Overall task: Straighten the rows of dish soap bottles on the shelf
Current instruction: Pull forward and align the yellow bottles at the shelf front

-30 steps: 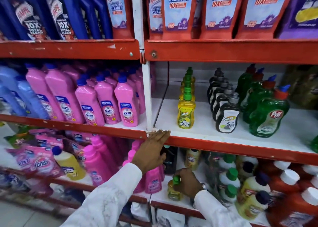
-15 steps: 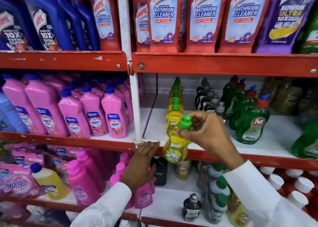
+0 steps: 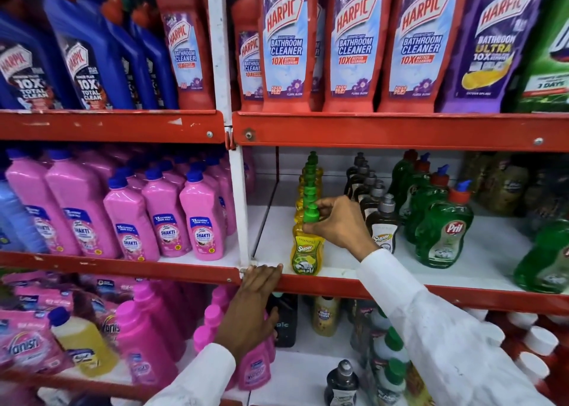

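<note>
A yellow dish soap bottle with a green cap stands upright at the front of the white shelf, at the head of a row of like yellow bottles. My right hand grips it at the neck and cap. To its right run a row of dark bottles with grey pumps and a row of green Pril bottles. My left hand rests flat on the red front edge of the shelf, fingers hooked over it.
Pink Shakti bottles fill the bay to the left, past a white upright post. Harpic cleaner bottles stand on the shelf above. More bottles crowd the shelf below. A green bottle sits at the far right.
My right hand lifted the yellow bottle from the lower shelf and set it down upright at the front of the yellow row. The left hand stayed on the shelf edge.
</note>
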`<action>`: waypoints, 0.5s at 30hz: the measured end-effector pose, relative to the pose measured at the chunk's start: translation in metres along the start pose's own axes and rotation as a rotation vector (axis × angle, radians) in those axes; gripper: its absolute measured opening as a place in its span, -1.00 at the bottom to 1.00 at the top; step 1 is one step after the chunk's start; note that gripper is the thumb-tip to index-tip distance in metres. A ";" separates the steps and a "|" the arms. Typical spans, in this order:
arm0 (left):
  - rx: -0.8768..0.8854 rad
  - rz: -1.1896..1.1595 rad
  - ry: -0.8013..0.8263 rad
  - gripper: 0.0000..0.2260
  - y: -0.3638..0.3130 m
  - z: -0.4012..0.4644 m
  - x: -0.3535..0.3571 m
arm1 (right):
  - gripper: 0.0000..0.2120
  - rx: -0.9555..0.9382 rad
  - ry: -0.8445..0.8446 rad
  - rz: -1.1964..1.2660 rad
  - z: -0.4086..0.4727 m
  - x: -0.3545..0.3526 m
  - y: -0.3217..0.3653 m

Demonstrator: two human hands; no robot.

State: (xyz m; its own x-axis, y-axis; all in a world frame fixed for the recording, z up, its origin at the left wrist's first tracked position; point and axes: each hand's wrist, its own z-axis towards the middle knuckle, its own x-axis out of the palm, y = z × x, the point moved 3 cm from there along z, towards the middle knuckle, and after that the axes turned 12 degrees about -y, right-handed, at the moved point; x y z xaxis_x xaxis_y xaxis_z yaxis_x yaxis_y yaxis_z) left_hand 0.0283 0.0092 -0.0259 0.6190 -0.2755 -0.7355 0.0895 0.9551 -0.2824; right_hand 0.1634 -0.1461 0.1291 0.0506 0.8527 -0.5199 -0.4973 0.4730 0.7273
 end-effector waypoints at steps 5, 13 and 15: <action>-0.016 0.037 -0.004 -0.26 -0.006 0.000 0.001 | -0.49 0.015 0.030 0.016 0.001 0.007 -0.003; 0.079 0.120 -0.082 -0.47 -0.044 0.002 0.009 | -0.64 -0.061 -0.125 0.064 -0.035 -0.029 -0.021; 0.136 0.068 -0.089 -0.50 -0.059 0.007 0.014 | -0.77 -0.040 -0.187 0.110 -0.058 -0.045 -0.041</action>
State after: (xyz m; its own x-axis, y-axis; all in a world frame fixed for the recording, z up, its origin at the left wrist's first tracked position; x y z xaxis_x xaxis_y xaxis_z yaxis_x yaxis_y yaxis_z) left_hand 0.0374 -0.0507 -0.0154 0.6936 -0.2046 -0.6907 0.1461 0.9788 -0.1432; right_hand 0.1317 -0.2168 0.0964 0.1523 0.9266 -0.3438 -0.5425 0.3692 0.7546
